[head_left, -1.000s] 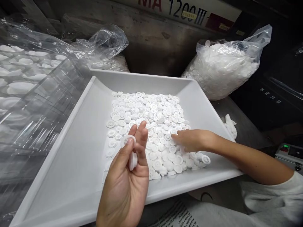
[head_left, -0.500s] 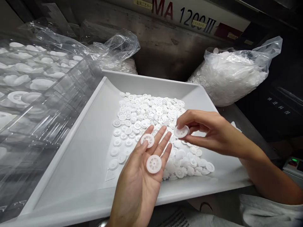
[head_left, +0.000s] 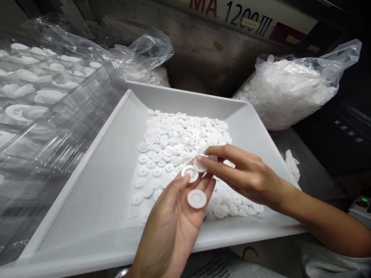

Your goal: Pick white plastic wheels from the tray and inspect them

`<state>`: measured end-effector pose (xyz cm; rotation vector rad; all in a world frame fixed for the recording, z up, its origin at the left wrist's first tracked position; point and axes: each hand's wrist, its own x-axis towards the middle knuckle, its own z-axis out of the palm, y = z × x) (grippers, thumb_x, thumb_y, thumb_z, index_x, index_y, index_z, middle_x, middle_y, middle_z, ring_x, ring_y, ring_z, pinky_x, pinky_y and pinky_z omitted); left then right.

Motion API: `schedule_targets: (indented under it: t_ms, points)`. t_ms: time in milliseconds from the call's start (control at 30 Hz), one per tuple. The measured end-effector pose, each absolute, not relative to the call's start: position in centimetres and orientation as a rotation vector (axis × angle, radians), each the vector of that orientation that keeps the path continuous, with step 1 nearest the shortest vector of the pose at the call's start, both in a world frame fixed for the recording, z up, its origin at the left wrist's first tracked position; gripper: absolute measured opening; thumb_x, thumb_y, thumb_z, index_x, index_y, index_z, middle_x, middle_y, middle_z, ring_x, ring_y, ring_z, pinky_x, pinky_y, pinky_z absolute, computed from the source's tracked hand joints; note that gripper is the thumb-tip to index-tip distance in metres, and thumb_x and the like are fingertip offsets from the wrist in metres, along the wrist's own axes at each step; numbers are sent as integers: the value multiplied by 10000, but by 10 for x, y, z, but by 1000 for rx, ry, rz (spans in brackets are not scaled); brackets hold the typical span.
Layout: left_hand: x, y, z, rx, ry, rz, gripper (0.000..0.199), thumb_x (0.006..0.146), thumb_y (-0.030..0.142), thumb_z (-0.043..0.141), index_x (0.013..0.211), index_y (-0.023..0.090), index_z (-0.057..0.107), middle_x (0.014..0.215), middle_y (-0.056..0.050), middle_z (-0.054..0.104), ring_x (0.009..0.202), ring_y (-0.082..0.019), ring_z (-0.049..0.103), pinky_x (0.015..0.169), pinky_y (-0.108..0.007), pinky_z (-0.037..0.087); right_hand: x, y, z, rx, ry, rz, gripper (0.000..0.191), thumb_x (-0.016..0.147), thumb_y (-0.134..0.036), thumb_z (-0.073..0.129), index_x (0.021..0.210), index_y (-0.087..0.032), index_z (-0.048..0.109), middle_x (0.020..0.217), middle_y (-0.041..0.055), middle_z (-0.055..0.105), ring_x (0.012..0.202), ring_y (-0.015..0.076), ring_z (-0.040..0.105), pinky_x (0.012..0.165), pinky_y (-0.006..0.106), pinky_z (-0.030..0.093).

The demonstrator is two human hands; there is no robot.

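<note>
My left hand [head_left: 176, 216] is turned palm up over the white tray [head_left: 95, 185]. Its thumb presses a spoked white plastic wheel [head_left: 189, 173] against the fingers, while another white wheel [head_left: 197, 199] lies loose on the palm. From the right, my right hand [head_left: 246, 173] reaches in and pinches a third wheel [head_left: 199, 164] by its edge. That wheel overlaps the one under my left thumb; part of it is hidden by my right fingers. Beneath both hands, a heap of similar white wheels [head_left: 174, 135] covers the tray's floor.
Clear plastic trays [head_left: 66, 112] with white parts in their pockets stand stacked at the left. A full clear bag [head_left: 290, 92] sits at the back right, another bag [head_left: 145, 65] behind the tray. A crumpled white piece [head_left: 291, 164] lies beyond the right rim.
My right hand has moved left with its wheel, bringing it against my left fingertips. My left hand has shifted slightly right and its fingers have curled a little.
</note>
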<state>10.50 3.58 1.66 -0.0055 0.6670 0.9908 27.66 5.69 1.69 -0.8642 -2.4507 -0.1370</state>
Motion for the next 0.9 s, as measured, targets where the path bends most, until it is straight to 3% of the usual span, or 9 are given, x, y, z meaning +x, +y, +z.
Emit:
schedule_targets:
  t_ms: [167, 467, 633, 700, 800, 900]
  points:
    - [104, 37, 14, -41, 644, 1014, 168, 875, 130, 584, 928, 154, 742, 1200, -85, 686, 1216, -292, 573, 986, -385, 527, 277, 54, 19, -893, -2501, -112, 303, 934, -18, 474, 1214, -87, 563, 1116, 175, 630, 1038, 216, 628, 805, 345, 581]
    - [103, 37, 14, 15, 752, 1024, 147, 872, 120, 561, 851, 118, 707, 1221, -135, 671, 1166, -276, 612, 953, -351, 547, 281, 57, 23, -984, -2307, 53, 482, 889, -13, 508, 1333, -198, 519, 1131, 87, 659, 999, 175, 631, 848, 341, 566]
    - [102, 37, 13, 68, 676, 1050, 194, 885, 142, 556, 971, 178, 727, 1181, -77, 689, 1161, -237, 614, 957, -318, 539, 276, 49, 25, -843, -2376, 42, 446, 907, -47, 534, 1334, -172, 513, 1164, 85, 655, 1022, 178, 593, 847, 337, 558]
    - [101, 37, 13, 88, 666, 1033, 225, 896, 178, 561, 1055, 190, 719, 1175, -69, 690, 1139, -231, 625, 949, -300, 540, 271, 47, 27, -784, -2471, 9, 379, 923, -72, 536, 1289, -167, 549, 1161, 98, 653, 1001, 172, 605, 811, 309, 566]
    - [98, 36, 11, 84, 659, 985, 285, 906, 183, 529, 1142, 182, 691, 1156, -84, 695, 1096, -227, 646, 920, -296, 553, 266, 48, 29, -642, -2547, -94, 215, 954, -87, 469, 1075, -124, 642, 947, 101, 688, 849, 170, 634, 729, 300, 585]
    - [97, 36, 10, 85, 652, 998, 348, 912, 141, 481, 1222, 127, 638, 1179, -125, 687, 1086, -210, 647, 915, -283, 548, 264, 51, 27, -531, -2560, -158, 274, 963, -81, 414, 837, -127, 653, 795, 94, 661, 791, 187, 630, 721, 331, 598]
